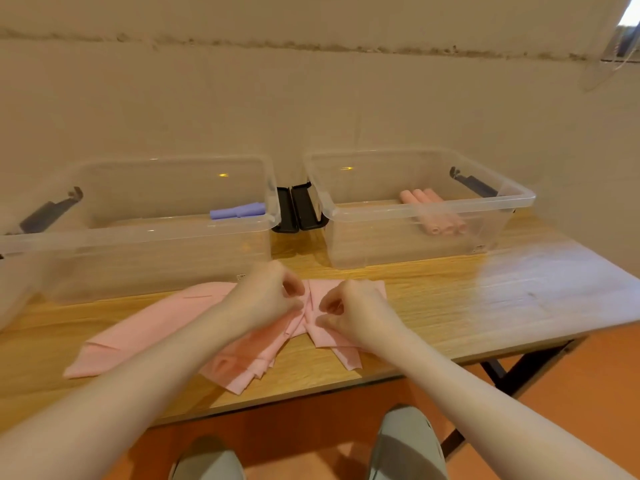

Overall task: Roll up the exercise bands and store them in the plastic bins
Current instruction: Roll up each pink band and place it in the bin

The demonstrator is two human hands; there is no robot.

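Several flat pink exercise bands [145,334] lie in a loose pile on the wooden table [433,306], in front of the bins. My left hand [270,296] and my right hand [349,308] sit close together over the pile's middle, fingers curled, each pinching pink band material. The clear left bin [138,233] holds one rolled purple band [237,211]. Inside the clear right bin [426,216] are three rolled pink bands [433,209] side by side.
Black latch handles [298,209] hang between the two bins, and others at their outer ends. A wall stands right behind the bins. The table's front edge runs just below the pile; my two shoes [405,445] show on the orange floor.
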